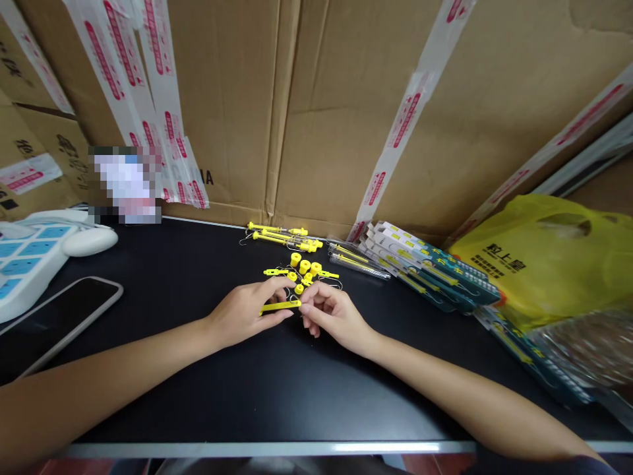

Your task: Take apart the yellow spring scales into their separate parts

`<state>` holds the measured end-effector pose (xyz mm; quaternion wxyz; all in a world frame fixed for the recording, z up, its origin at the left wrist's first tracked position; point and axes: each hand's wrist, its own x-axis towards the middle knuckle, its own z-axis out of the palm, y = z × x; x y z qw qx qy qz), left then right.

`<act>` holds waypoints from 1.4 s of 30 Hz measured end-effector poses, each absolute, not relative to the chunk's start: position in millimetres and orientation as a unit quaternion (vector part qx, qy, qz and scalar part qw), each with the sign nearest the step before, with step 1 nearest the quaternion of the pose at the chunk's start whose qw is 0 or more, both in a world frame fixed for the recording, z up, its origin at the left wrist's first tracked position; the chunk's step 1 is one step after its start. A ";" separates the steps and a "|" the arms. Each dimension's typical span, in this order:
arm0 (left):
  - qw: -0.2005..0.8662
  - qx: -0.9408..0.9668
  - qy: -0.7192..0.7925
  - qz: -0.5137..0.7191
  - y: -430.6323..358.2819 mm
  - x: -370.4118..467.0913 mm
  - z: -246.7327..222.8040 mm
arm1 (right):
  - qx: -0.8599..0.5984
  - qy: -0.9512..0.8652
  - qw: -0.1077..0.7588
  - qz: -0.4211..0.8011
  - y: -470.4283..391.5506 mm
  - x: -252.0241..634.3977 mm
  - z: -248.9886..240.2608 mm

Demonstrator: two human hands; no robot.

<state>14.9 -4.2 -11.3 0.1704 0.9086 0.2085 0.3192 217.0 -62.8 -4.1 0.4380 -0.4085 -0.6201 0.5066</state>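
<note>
My left hand (pixel 240 313) is closed around a slim yellow plastic strip (pixel 281 306), held level between thumb and fingers just above the black table. My right hand (pixel 341 320) is pinched at the strip's right end, where a bit of curved metal wire shows. What its fingertips grip is hidden. Right behind the hands lies a small pile of yellow plastic caps (pixel 304 266), with wire hooks and flat yellow pieces (pixel 328 275) among them. Farther back, several yellow hook tools (pixel 284 238) with metal shafts lie in a loose bundle.
Clear-wrapped packets (pixel 359 262) and stacked carded packages (pixel 425 264) lie to the right, beside a yellow plastic bag (pixel 539 257). At left are a phone (pixel 59 323) and a white power strip (pixel 30 257) with a plug. Taped cardboard (pixel 222 112) walls off the back.
</note>
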 end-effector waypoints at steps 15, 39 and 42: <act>0.114 0.907 0.155 0.374 -5.3 15.7 -5.7 | -0.404 -0.588 0.451 0.535 -57.2 221.4 2.6; 0.190 0.914 0.185 0.306 -5.6 16.6 -8.0 | -0.363 -0.592 0.377 0.613 -63.1 214.3 -1.3; 0.180 0.923 0.191 0.283 -5.6 16.5 -7.5 | -0.372 -0.607 0.370 0.597 -64.6 213.8 -1.6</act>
